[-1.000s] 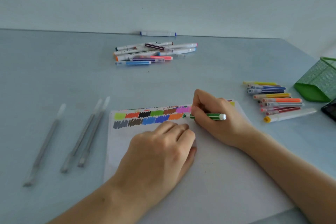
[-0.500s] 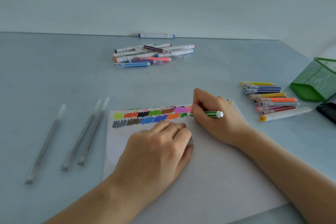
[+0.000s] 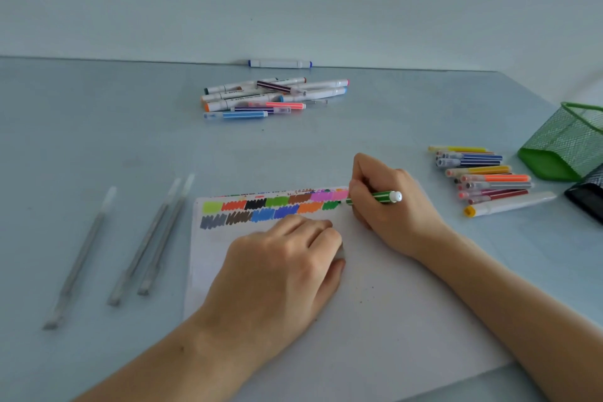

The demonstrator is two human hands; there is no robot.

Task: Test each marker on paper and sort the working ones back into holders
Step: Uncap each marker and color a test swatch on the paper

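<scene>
Pale blue tabletop (image 3: pixel 98 127) is stretching back to a plain wall, and the white paper (image 3: pixel 375 320) is lying across the lower middle of the frame; my right hand (image 3: pixel 391 215) is pinching the green striped marker (image 3: pixel 375 197) with fingers curled round its barrel, tip down on the sheet just right of a green swatch in the second row of colour patches (image 3: pixel 270 207); my left hand (image 3: pixel 280 268) is resting knuckles-up on the paper with fingers curled under, apparently pinning the sheet, though whether it is hiding a cap I cannot tell; the marker is looking light, stiff and smooth, so I am judging a hold near the tip best for scribbling and a mid-barrel hold best for carrying; the paper is thin and likely to slide without weight on it; a cluster of thin markers (image 3: pixel 483 176) is lying at centre right, just beside the green mesh holder (image 3: pixel 567 143), which is tipped at the right edge with a dark holder (image 3: pixel 587 196) below it; another pile of markers (image 3: pixel 274 95) is sitting at upper centre, well apart; three grey pens (image 3: pixel 130 245) are lying at left; open table between my right hand and the holders is leaving room to reach across.
</scene>
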